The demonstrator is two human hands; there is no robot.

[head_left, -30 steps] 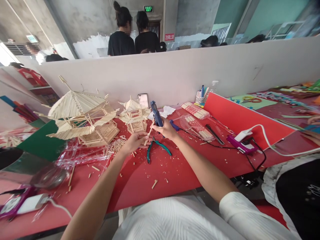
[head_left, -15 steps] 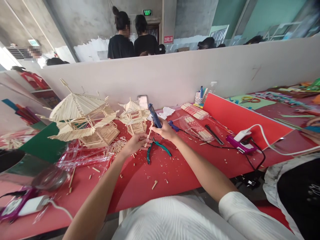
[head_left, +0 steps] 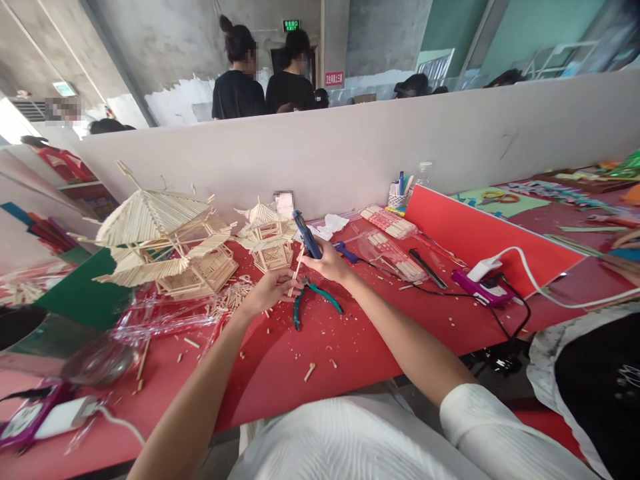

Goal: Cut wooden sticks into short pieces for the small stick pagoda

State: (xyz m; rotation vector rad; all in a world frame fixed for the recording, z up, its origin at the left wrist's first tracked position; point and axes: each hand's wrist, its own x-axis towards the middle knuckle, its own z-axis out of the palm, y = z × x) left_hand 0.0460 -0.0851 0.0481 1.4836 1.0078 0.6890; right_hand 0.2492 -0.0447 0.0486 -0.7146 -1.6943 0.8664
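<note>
In my left hand [head_left: 270,289] a thin wooden stick [head_left: 297,267] is pinched, tilted upward. My right hand [head_left: 329,261] is closed around a dark blue tool [head_left: 307,233] that looks like a utility knife, held beside the stick's upper end; its blade cannot be made out. Green-handled pliers [head_left: 323,297] lie spread on the table just under the stick. To the left of my hands stand a large pavilion model [head_left: 165,247] made of sticks and a smaller stick pavilion [head_left: 269,235].
Stick offcuts [head_left: 227,299] and plastic wrap [head_left: 160,320] litter the red table [head_left: 280,373]. Bundled sticks [head_left: 387,222], a blue glue gun [head_left: 345,251], a black pen-like tool [head_left: 427,268] and a purple power strip [head_left: 483,288] with cables lie to the right. A red board [head_left: 480,233] stands behind them.
My hands hold nearly the same pose; the blue tool has shifted very slightly downward along with my right hand. The camera view has moved a little.
</note>
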